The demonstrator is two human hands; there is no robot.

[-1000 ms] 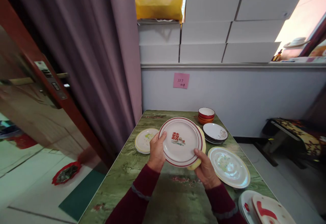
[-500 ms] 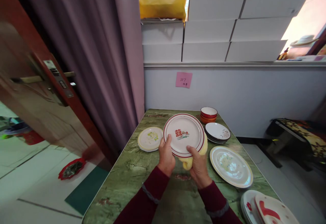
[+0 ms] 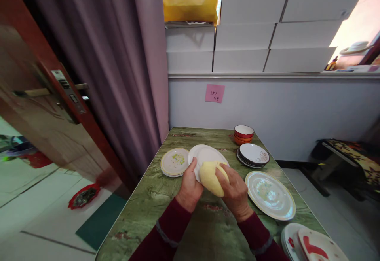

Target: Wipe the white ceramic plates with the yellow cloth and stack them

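My left hand (image 3: 190, 184) grips the near edge of a white plate (image 3: 204, 155), which is turned so its plain white underside faces me. My right hand (image 3: 234, 190) presses a yellow cloth (image 3: 210, 177) against that underside. Both hands are over the middle of the green marbled table (image 3: 154, 197). The plate's red-rimmed face is hidden from view.
A small pale plate (image 3: 175, 161) lies to the left. Stacked red bowls (image 3: 243, 133), stacked dark-rimmed plates (image 3: 253, 154) and a large white plate (image 3: 270, 194) lie to the right. Red-patterned plates (image 3: 311, 245) sit at the near right corner. A purple curtain (image 3: 118, 63) hangs left.
The plate has been flipped from face toward me to underside toward me, and lowered. The yellow cloth moved from behind the plate's lower edge onto its back.
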